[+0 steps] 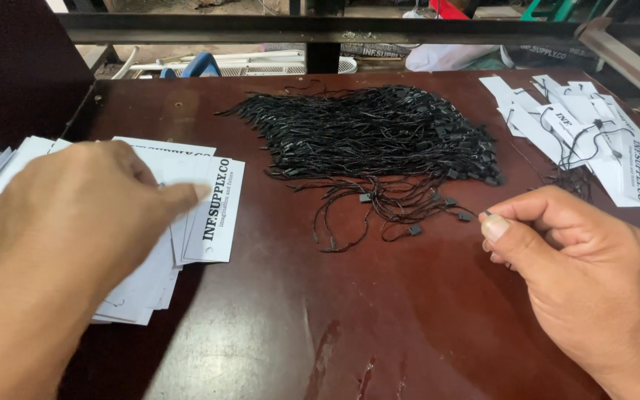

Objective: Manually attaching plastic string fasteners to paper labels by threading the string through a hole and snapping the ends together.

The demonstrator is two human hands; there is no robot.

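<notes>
My left hand point(75, 215) rests palm down on a fanned stack of white paper tags point(212, 215) at the left of the dark red table point(298, 318), its thumb touching the top tag. My right hand point(579, 274) hovers at the right, thumb and forefinger pinched on the tip of a thin black string loop point(487, 213). A large pile of black string fasteners point(379, 133) lies in the middle of the table, with a few loose ones point(387, 215) trailing toward me.
A heap of white tags with black strings attached point(587, 133) lies at the far right of the table. A black metal bar point(335, 30) runs across behind the table's far edge. A dark panel point(16, 74) stands at the left.
</notes>
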